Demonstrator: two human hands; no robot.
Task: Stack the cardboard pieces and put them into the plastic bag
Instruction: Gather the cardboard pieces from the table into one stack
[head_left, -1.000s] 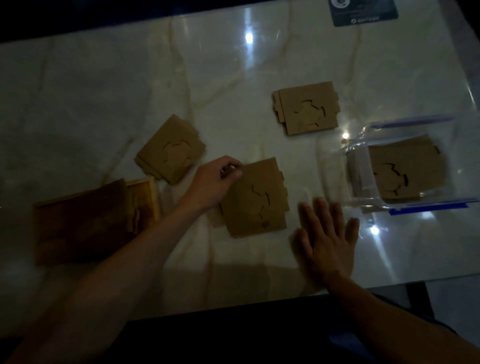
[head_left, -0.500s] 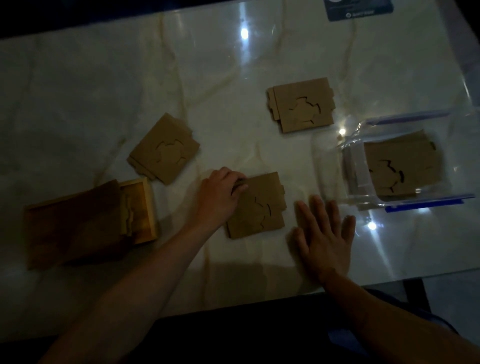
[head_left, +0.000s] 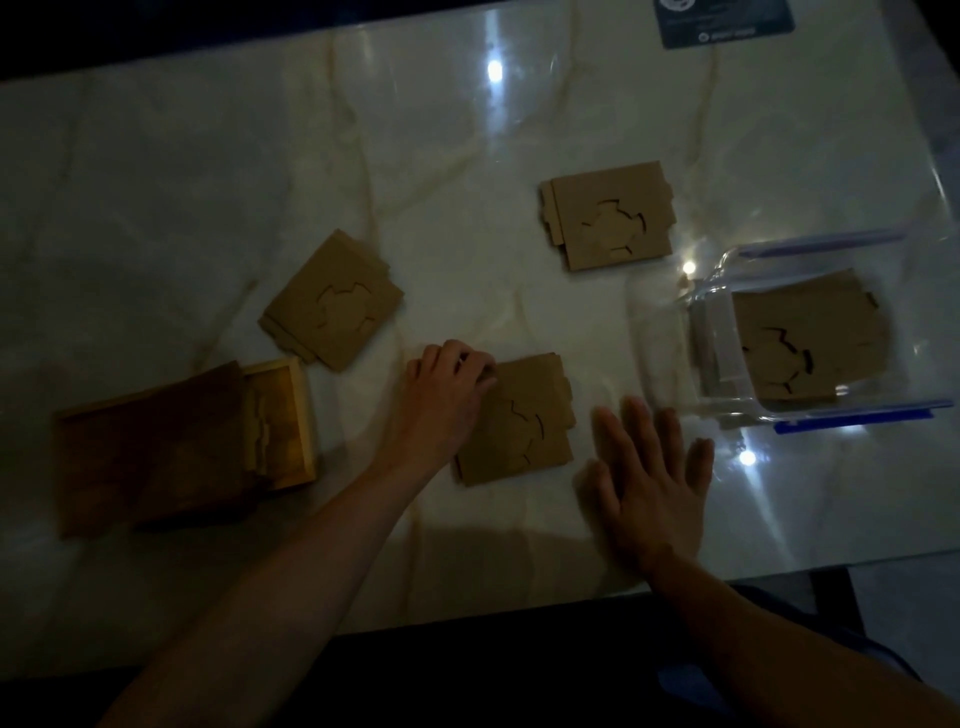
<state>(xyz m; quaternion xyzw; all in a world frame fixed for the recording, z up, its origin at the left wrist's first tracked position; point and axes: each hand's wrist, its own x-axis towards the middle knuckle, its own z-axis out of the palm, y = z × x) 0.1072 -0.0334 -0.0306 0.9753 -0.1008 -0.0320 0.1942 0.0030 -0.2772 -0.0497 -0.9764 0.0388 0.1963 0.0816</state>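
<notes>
Three small stacks of brown cardboard pieces lie on the marble table: one near me (head_left: 524, 426), one to the left (head_left: 335, 301), one farther back (head_left: 608, 215). My left hand (head_left: 441, 400) pinches the top-left corner of the near cardboard stack, fingers curled on its edge. My right hand (head_left: 649, 478) lies flat on the table, fingers spread, just right of that stack and holding nothing. A clear plastic bag (head_left: 810, 415) with blue zip strips lies at the right, with a cardboard piece (head_left: 810, 338) inside it.
A wooden box (head_left: 176, 441) with its lid slid partly aside sits at the left, showing more cardboard inside. A dark card (head_left: 727, 21) lies at the table's far edge. The table's near edge (head_left: 467, 613) runs just below my forearms.
My left hand has dragged the near cardboard stack towards me and squared it up. My right hand has stayed flat on the table.
</notes>
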